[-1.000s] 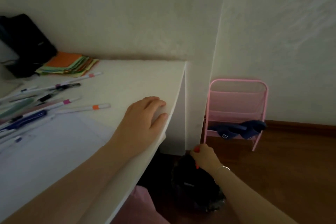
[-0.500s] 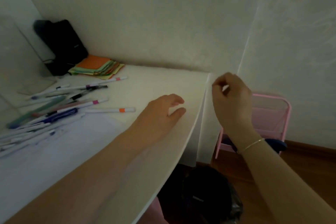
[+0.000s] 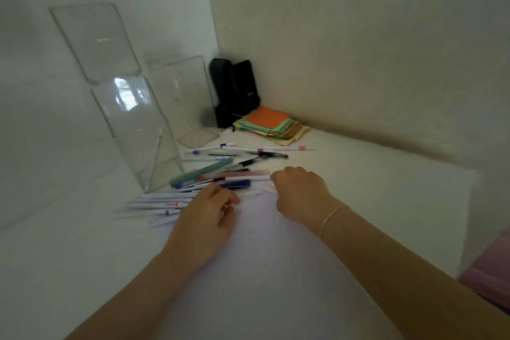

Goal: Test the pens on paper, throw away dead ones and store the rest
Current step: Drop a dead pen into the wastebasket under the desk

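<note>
Both hands are over the white desk, at the near side of a loose pile of pens that lies toward the desk's back left corner; the right hand has its fingers curled under, knuckles up, at the end of a blurred white pen with a pink tip, and it seems to pinch that pen, though the fingertips are hidden and the blur leaves the hold uncertain; the left hand lies just beside it, fingers bent loosely inward with the tips close to the thumb, and whether anything is held between them cannot be told; a sheet of white paper lies flat under both wrists and reaches toward the desk's near edge, its far edge touching the pile; in the pile a thick teal pen lies slantwise, a dark blue pen sits just beyond the left fingers, and several white pens fan out to the left of the left hand; clear plastic holders stand along the desk's left edge against the wall; a stack of coloured paper with an orange sheet on top sits at the back edge, near a black object in the back corner; a thin bracelet circles the right wrist.
</note>
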Demonstrator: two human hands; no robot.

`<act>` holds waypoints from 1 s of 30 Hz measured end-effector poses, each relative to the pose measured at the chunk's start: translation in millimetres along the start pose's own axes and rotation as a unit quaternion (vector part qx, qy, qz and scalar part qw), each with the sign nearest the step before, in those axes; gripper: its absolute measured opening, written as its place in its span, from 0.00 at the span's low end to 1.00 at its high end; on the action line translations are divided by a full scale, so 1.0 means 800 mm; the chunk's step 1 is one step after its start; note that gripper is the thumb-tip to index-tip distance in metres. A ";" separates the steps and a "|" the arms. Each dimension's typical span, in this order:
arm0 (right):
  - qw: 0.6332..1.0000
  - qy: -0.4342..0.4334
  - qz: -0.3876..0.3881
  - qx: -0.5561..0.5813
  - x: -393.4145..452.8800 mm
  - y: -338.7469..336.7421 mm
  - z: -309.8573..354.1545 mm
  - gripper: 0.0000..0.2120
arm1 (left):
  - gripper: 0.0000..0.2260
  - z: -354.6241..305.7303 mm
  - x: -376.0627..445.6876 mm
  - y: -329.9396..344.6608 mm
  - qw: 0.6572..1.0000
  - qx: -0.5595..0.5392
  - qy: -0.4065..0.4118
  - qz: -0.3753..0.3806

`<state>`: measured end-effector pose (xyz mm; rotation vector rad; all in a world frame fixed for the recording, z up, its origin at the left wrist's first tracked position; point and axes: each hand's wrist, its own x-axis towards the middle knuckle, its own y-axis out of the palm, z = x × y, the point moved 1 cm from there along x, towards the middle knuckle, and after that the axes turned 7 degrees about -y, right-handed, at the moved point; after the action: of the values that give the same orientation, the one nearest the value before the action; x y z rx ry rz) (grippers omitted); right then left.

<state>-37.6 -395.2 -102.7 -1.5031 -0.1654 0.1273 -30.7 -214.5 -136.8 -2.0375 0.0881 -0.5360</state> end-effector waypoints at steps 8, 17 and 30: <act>0.981 0.076 -0.061 0.170 0.009 -0.052 0.003 0.09 | 0.05 0.016 -0.014 0.005 0.998 0.038 0.001 -0.044; 0.704 0.086 -0.141 0.690 0.013 -0.054 0.051 0.08 | 0.22 -0.012 -0.019 -0.013 0.989 -0.140 0.023 -0.039; 0.718 -0.024 -0.051 0.694 0.012 -0.047 0.067 0.16 | 0.12 -0.018 -0.004 -0.045 0.941 -0.325 0.032 0.090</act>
<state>-39.1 -343.1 -61.4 0.0400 -0.1325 0.1466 -45.1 -206.8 -101.2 -2.6158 0.5483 -0.4976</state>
